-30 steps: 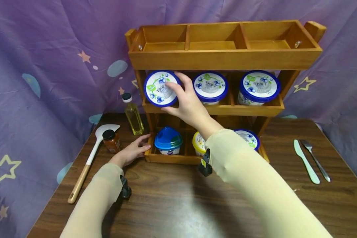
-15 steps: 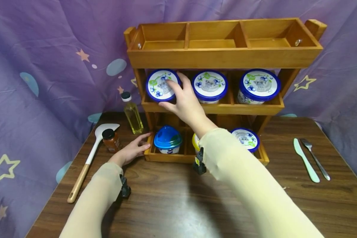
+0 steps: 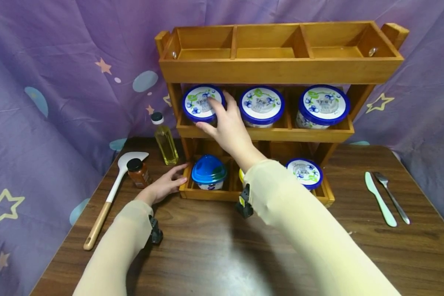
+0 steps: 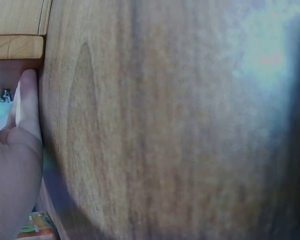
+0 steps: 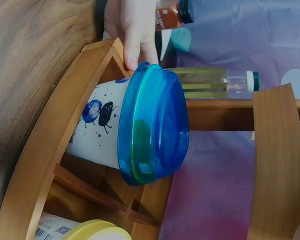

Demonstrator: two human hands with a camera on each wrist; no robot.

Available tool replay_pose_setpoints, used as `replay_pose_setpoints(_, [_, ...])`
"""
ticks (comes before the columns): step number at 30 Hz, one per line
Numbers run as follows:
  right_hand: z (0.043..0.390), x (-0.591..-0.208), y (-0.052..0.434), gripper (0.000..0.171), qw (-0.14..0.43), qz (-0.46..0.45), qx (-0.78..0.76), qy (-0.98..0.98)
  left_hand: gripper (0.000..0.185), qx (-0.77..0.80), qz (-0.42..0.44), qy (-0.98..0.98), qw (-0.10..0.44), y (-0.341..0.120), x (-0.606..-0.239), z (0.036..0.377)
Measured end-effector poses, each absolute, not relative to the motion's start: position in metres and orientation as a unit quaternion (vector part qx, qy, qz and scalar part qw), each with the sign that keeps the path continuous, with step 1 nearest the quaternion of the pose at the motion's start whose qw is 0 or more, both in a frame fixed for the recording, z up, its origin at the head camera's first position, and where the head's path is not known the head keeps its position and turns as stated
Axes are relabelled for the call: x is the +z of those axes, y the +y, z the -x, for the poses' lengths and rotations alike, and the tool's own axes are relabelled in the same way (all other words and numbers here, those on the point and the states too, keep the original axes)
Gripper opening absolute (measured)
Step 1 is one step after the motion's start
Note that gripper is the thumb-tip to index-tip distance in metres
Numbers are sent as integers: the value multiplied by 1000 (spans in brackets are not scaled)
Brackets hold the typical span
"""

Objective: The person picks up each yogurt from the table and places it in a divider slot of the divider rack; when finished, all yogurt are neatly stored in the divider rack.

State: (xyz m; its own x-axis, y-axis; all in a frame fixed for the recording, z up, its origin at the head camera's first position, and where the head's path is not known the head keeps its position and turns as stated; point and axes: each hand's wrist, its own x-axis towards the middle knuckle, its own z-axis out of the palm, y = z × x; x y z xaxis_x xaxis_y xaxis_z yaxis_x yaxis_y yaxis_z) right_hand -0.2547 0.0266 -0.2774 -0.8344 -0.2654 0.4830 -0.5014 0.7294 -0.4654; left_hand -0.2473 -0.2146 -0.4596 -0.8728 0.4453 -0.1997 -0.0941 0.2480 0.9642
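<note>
My right hand (image 3: 229, 127) is at the left bay of the middle shelf. It grips a round tub (image 3: 196, 107) with a blue-rimmed white lid and blueberry print. Thumb at the near rim, one finger over the lid, the others at the right side. My left hand (image 3: 163, 187) rests against the left end of the bottom shelf of the wooden rack (image 3: 281, 72), thumb and fingers stretched out along it. In the left wrist view its thumb (image 4: 27, 100) lies just under a wooden edge. Beside it, a tub with a domed blue lid (image 3: 209, 170) sits in the bottom left bay.
Two similar tubs, one central (image 3: 262, 105) and one right (image 3: 323, 105), share the middle shelf. Below are a yellow-lidded tub (image 5: 100, 231) and another blue-rimmed tub (image 3: 304, 172). Left stand an oil bottle (image 3: 165, 144), sauce jar (image 3: 138, 172) and spatula (image 3: 112, 191); right lie a knife (image 3: 379, 199) and fork (image 3: 394, 199).
My right hand has moved the tub back and slightly right, deeper into the left bay of the middle shelf. The left hand has stayed at the rack's end.
</note>
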Motion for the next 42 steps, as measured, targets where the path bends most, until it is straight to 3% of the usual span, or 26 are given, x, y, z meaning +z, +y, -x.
replay_pose_setpoints(30, [229, -291, 43, 88, 193, -259, 317, -892, 64, 593, -111, 764, 229, -215, -458, 247])
replay_pose_setpoints(42, [214, -322, 94, 76, 206, -419, 326, -822, 63, 600, -116, 759, 225, -214, -460, 247])
